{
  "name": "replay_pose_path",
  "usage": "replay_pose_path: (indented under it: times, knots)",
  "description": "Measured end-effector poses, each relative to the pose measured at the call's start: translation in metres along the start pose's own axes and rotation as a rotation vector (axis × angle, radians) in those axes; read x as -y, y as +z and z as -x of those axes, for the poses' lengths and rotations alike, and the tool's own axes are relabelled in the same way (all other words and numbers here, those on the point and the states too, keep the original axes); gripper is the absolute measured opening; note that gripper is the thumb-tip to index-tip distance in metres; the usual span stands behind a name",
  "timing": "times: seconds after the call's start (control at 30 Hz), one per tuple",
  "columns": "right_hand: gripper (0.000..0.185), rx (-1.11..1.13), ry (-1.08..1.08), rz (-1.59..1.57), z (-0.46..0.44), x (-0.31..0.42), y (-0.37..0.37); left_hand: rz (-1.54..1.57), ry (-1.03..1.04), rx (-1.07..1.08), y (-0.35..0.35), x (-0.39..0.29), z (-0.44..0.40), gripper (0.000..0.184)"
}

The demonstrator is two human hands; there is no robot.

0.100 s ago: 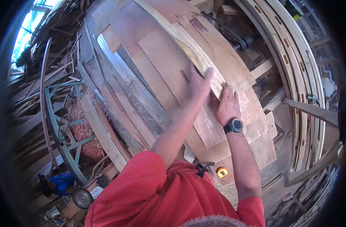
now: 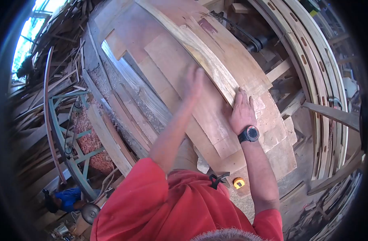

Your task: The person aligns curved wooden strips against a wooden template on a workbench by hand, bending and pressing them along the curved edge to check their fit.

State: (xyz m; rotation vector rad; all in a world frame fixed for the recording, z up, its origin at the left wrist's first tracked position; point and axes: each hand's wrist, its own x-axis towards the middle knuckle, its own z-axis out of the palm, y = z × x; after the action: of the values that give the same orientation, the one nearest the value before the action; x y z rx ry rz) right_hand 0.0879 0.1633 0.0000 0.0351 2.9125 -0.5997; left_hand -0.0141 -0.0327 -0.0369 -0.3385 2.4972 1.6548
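Observation:
A long, pale wooden plank (image 2: 208,58) lies along the plywood-covered worktop (image 2: 166,52) and runs away from me to the top. My right hand (image 2: 243,112), with a dark watch on its wrist, rests on the plank's near end with its fingers stretched out. Left of the plank, my left hand (image 2: 194,84) is above the plywood, close to the plank's edge but apart from it. Motion smears its fingers, so their closure is unclear. At the worktop's near edge, by my red shirt, is a yellow tape measure (image 2: 239,183).
Long slotted timbers (image 2: 302,52) stand along the right. A belt and pulley (image 2: 256,43) show beneath the worktop's right edge. Leftward are a green metal frame (image 2: 73,160), reddish shavings (image 2: 91,148) and piled offcuts. A person in blue (image 2: 69,199) is at lower left.
My left hand has come off the plank and moved left over the plywood. My right hand keeps its place on the near end, and the camera view has shifted slightly.

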Motion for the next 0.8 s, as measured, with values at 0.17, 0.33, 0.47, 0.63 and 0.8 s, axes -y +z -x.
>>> replay_pose_path:
  times: [0.17,0.33,0.47,0.63,0.8]
  knots:
    - [0.051,-0.039,-0.024,0.037,-0.005,-0.003,-0.005,-0.725,0.839,-0.225,-0.091,-0.001,-0.131,0.079]
    - [0.052,0.005,-0.011,0.011,-0.010,0.001,-0.010,-1.276,1.068,0.313,-0.132,-0.055,-0.255,0.092]
    - [0.053,0.020,-0.006,0.012,-0.015,0.001,-0.008,-1.349,0.961,0.690,-0.122,-0.082,-0.312,0.086]
    - [0.049,0.021,0.011,0.001,-0.019,0.004,-0.009,-1.451,0.838,1.016,-0.102,-0.095,-0.342,0.061]
    - [0.058,0.060,0.025,0.039,-0.025,0.004,-0.009,-1.450,0.838,1.060,-0.102,-0.091,-0.358,0.047]
